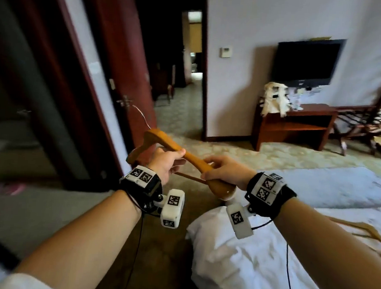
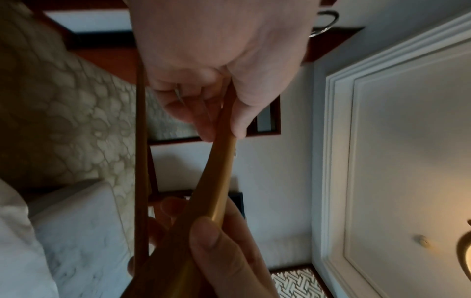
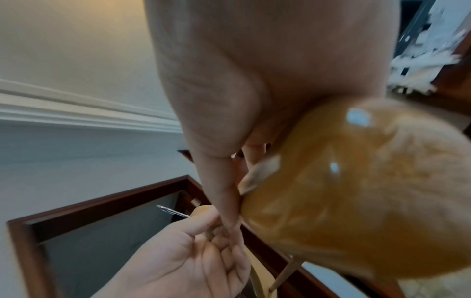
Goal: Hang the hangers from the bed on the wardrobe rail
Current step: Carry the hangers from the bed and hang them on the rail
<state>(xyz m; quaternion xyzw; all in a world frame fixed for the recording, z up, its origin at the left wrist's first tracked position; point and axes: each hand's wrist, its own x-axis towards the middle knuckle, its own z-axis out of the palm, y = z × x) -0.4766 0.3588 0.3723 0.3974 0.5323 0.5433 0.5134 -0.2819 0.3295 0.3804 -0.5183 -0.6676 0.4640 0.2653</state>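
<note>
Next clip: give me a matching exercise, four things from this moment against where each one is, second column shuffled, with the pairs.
Things:
1. wooden coat hanger
2. black flat television
3. white pillow
4. left hand

Places:
A. on the wall above the wooden cabinet
B. held between both hands
C. below the right hand
D. gripping the hanger's upper arm

Pairs: 1-B, 2-A, 3-C, 4-D

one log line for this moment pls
left hand: grips wooden hanger | right hand: grips same hanger | more hangers: on bed

Head view looks down over both forearms; wrist views sit close, facing opposite ways along the shared hanger (image 1: 163, 140).
</note>
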